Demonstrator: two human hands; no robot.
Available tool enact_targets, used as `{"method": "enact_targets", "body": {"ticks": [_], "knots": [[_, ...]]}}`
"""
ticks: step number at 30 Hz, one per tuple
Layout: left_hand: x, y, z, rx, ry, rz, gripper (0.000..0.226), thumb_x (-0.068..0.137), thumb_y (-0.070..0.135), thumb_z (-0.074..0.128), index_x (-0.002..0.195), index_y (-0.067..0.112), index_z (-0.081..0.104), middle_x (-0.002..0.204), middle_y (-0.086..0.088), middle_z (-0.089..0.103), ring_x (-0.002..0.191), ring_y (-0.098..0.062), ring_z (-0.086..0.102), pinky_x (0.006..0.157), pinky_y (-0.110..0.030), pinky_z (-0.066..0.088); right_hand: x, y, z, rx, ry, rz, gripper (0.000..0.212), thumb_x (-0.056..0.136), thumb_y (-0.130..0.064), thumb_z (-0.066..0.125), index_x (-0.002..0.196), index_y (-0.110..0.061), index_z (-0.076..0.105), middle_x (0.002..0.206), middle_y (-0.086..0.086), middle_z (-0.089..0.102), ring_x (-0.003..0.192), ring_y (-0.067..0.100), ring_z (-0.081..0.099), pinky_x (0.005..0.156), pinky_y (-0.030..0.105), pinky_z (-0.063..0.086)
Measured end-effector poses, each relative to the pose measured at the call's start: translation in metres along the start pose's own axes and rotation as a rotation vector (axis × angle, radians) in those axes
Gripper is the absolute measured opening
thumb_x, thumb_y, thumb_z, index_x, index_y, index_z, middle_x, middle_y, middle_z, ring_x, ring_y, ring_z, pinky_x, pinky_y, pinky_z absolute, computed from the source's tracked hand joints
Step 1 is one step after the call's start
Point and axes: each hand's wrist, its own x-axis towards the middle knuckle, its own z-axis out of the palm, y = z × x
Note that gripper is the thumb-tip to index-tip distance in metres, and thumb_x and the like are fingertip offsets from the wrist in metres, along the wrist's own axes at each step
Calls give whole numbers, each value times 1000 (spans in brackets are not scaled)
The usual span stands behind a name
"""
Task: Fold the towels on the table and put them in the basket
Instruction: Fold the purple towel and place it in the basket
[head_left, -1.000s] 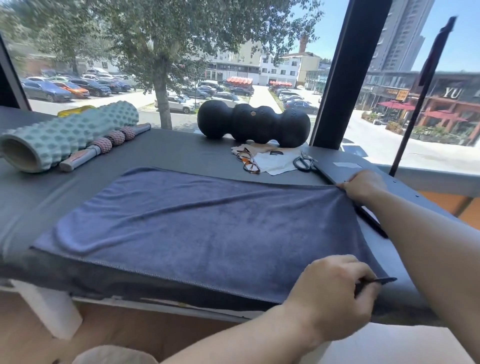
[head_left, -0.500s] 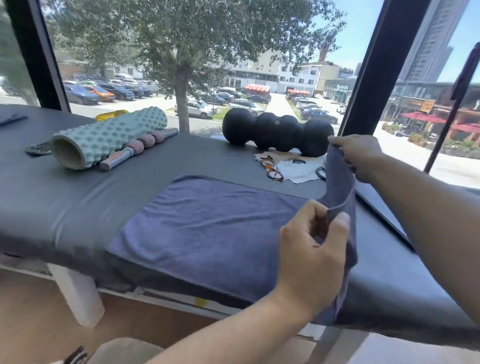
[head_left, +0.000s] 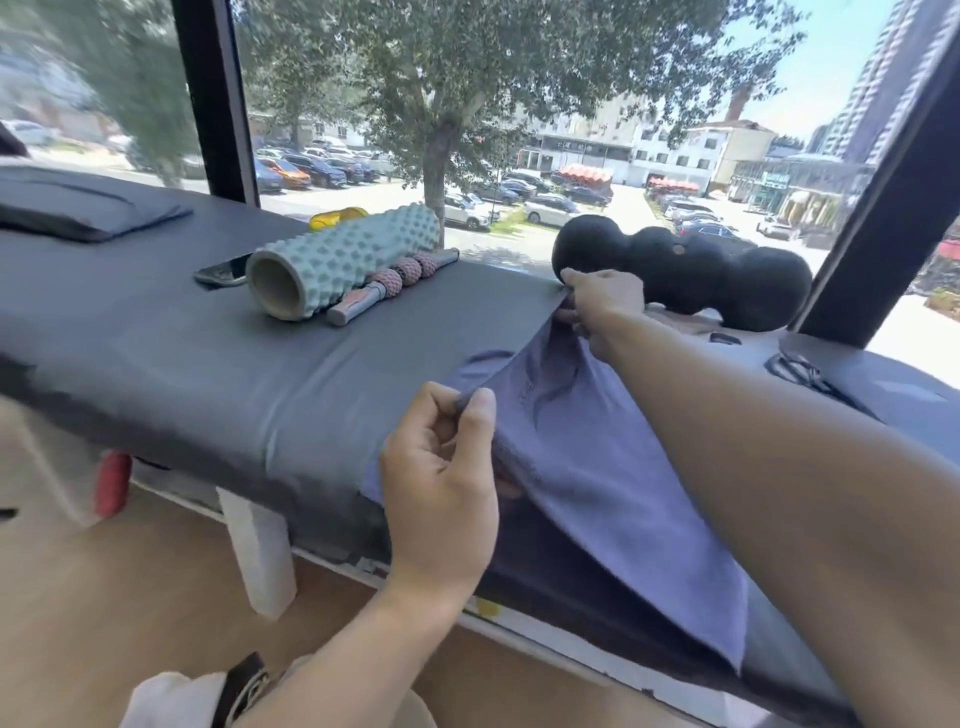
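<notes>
A blue-grey towel (head_left: 597, 457) lies doubled over on the dark padded table (head_left: 208, 364), its lower part hanging over the front edge. My left hand (head_left: 441, 478) pinches the near corner between thumb and fingers. My right hand (head_left: 597, 306) pinches the far corner, stretched out close to the black roller. The top layer is held taut between both hands, slightly raised. No basket shows in the view.
A teal bumpy foam roller (head_left: 337, 260), a pink-beaded massage stick (head_left: 389, 286) and a phone (head_left: 221, 270) lie at the back left. A black peanut roller (head_left: 691, 275) sits by the window. Scissors (head_left: 800, 369) lie at the right; a dark cushion (head_left: 78, 208) far left.
Both hands lifted the towel's right edge and carried it leftwards over the rest, doubling the towel. The view has swung to the left.
</notes>
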Motion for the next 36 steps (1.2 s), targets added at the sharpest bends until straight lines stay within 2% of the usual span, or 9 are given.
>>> {"method": "enact_targets", "body": {"ticks": [3, 6, 10, 14, 16, 20, 22, 29, 36], "knots": [[7, -3, -20, 14, 27, -61, 35, 98, 19, 63, 69, 8, 48, 55, -18, 44, 50, -37, 48, 43, -33, 50, 1, 7, 24, -39, 42, -6, 9, 87, -22, 67, 84, -14, 72, 75, 4, 71, 47, 17, 68, 51, 32, 55], [12, -9, -34, 54, 44, -126, 35, 99, 17, 61, 73, -3, 47, 60, -30, 47, 56, -48, 53, 44, -31, 51, 5, 10, 43, -75, 59, -25, 13, 82, -24, 67, 78, -14, 72, 68, 8, 74, 55, 25, 73, 47, 31, 52], [17, -20, -50, 232, 16, -225, 33, 95, 25, 61, 73, 1, 51, 55, -20, 58, 51, -34, 65, 53, -49, 56, 9, 16, 66, -189, 16, -24, 18, 85, -29, 71, 74, -14, 70, 64, 7, 74, 59, 24, 74, 53, 35, 59], [23, -30, -73, 487, -48, -352, 24, 93, 31, 59, 75, 15, 54, 56, -1, 67, 47, -17, 69, 56, -40, 53, 5, 44, 83, -261, -190, 6, 14, 95, -28, 65, 96, -15, 66, 87, 8, 71, 62, 23, 67, 47, 26, 53], [27, -33, -81, 567, -119, -435, 21, 92, 38, 62, 80, 22, 58, 59, 3, 70, 47, -15, 69, 57, -36, 53, 8, 54, 81, -327, -158, -62, 7, 92, -22, 68, 95, -17, 72, 89, 8, 72, 62, 21, 64, 47, 26, 54], [29, -36, -86, 641, -168, -434, 18, 93, 36, 65, 82, 22, 61, 59, 7, 71, 47, -10, 69, 66, -37, 56, 21, 61, 65, -635, -133, -195, 26, 81, -41, 79, 98, -22, 77, 103, -3, 75, 95, 18, 68, 90, 36, 56], [29, -36, -86, 662, -170, -421, 18, 95, 33, 62, 81, 23, 60, 59, 8, 71, 47, -10, 69, 71, -41, 57, 21, 63, 60, -716, -201, -188, 33, 80, -49, 79, 100, -22, 77, 105, -4, 73, 102, 19, 65, 97, 36, 52], [24, -27, -79, 714, -135, -304, 19, 98, 40, 54, 82, 29, 55, 62, 18, 70, 53, -10, 70, 69, -41, 56, 25, 77, 63, -732, -193, -267, 21, 77, -45, 81, 73, -27, 70, 85, -7, 75, 93, 18, 69, 88, 36, 56], [25, -26, -75, 909, -122, -280, 24, 100, 50, 36, 85, 34, 45, 65, 4, 70, 74, -16, 67, 73, -43, 54, 23, 84, 65, -704, -141, -398, 19, 95, -42, 61, 95, -23, 60, 97, 1, 68, 98, 27, 61, 86, 40, 50]]}}
